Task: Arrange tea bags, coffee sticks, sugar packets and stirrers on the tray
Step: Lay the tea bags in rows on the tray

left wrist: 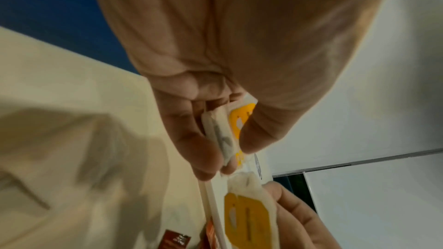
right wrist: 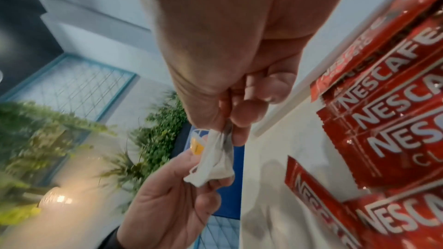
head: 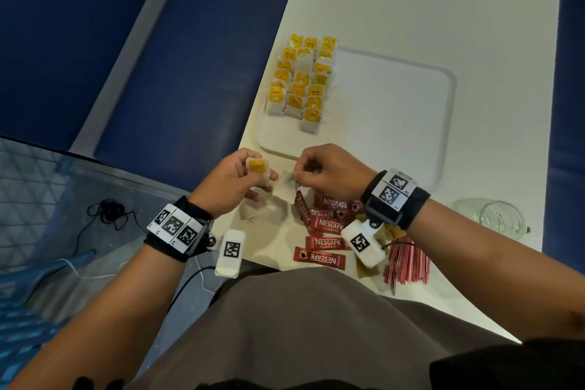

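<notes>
My left hand (head: pixel 243 177) grips a white tea bag with a yellow tag (head: pixel 258 169) between thumb and fingers, just before the tray's near edge. My right hand (head: pixel 302 172) pinches the top of a second tea bag (head: pixel 285 188), which hangs close against the first. In the left wrist view the held tea bag (left wrist: pixel 224 135) sits edge-on, with the other tea bag (left wrist: pixel 249 215) below it. The right wrist view has the pinched tea bag (right wrist: pixel 215 156) crumpled above my left palm (right wrist: pixel 167 205). Several tea bags (head: pixel 300 82) stand in rows on the left part of the white tray (head: pixel 395 114).
Loose tea bags (head: pixel 262 212) lie on the table under my hands. Red Nescafe coffee sticks (head: pixel 326 225) are scattered near the front edge, with brown sugar packets (head: pixel 367 271) and a bundle of red-and-white stirrers (head: pixel 406 263) to their right. A glass jar (head: pixel 500 218) stands further right.
</notes>
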Demonstrator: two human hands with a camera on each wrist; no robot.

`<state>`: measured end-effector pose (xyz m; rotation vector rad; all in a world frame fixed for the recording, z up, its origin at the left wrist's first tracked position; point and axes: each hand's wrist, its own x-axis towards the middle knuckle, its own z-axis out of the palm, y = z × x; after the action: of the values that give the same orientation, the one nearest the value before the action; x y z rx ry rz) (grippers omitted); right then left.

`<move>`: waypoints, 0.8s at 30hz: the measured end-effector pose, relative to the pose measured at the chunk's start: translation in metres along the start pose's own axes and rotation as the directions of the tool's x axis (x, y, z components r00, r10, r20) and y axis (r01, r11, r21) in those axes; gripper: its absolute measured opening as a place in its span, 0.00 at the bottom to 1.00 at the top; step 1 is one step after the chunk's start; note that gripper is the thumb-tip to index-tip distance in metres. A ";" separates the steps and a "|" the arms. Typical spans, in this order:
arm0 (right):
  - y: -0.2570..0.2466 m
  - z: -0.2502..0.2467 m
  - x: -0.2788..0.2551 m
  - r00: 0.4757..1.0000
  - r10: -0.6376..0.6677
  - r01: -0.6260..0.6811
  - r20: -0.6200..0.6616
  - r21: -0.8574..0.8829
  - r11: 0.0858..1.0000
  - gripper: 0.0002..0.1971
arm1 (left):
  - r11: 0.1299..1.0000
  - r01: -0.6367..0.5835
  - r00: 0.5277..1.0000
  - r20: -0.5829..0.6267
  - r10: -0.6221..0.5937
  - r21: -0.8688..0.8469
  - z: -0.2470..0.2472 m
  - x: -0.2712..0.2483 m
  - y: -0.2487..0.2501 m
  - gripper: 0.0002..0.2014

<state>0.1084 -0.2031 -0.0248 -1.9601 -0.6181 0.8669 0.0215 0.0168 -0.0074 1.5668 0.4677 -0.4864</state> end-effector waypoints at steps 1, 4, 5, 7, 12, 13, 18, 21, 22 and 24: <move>0.001 -0.002 0.000 1.000 0.009 -0.009 -0.011 0.047 0.999 0.04 | 1.000 -0.011 1.000 0.012 0.011 0.003 0.002 0.002 0.001 0.10; 0.003 -0.004 -0.002 0.998 0.055 -0.055 0.002 0.188 0.981 0.04 | 0.997 -0.055 0.998 0.043 0.053 0.049 0.007 0.007 0.005 0.18; 0.005 -0.005 -0.003 0.997 0.071 -0.072 0.015 0.230 0.970 0.04 | 0.994 -0.075 0.996 0.054 0.071 0.074 0.009 0.009 0.006 0.20; 0.008 -0.004 -0.003 0.995 0.096 -0.102 0.032 0.293 0.951 0.04 | 0.985 -0.116 0.991 0.082 0.106 0.124 0.012 0.012 0.007 0.22; 0.013 0.000 -0.005 0.984 0.178 -0.162 -0.005 0.387 0.908 0.07 | 0.962 -0.196 0.974 0.147 0.170 0.189 0.020 0.018 0.009 0.19; 0.014 0.000 -0.005 0.981 0.192 -0.171 -0.008 0.416 0.893 0.08 | 0.957 -0.208 0.972 0.157 0.178 0.202 0.021 0.019 0.009 0.18; 0.017 0.002 -0.004 0.973 0.230 -0.193 -0.013 0.500 0.845 0.09 | 0.952 -0.214 0.968 0.177 0.177 0.217 0.023 0.020 0.013 0.18; 0.018 0.004 -0.004 0.970 0.243 -0.208 0.006 0.537 0.818 0.07 | 0.957 -0.207 0.971 0.159 0.176 0.204 0.025 0.021 0.016 0.14; 0.018 0.004 -0.004 0.969 0.245 -0.214 0.018 0.551 0.807 0.07 | 0.956 -0.205 0.973 0.145 0.177 0.209 0.026 0.022 0.016 0.12; 0.019 0.005 -0.003 0.969 0.243 -0.222 0.040 0.569 0.792 0.05 | 0.956 -0.188 0.980 0.107 0.168 0.225 0.027 0.023 0.016 0.06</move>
<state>0.1042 -0.2118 -0.0417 -1.5041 -0.0616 1.0252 0.0483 -0.0112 -0.0084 1.7877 0.2044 -0.4810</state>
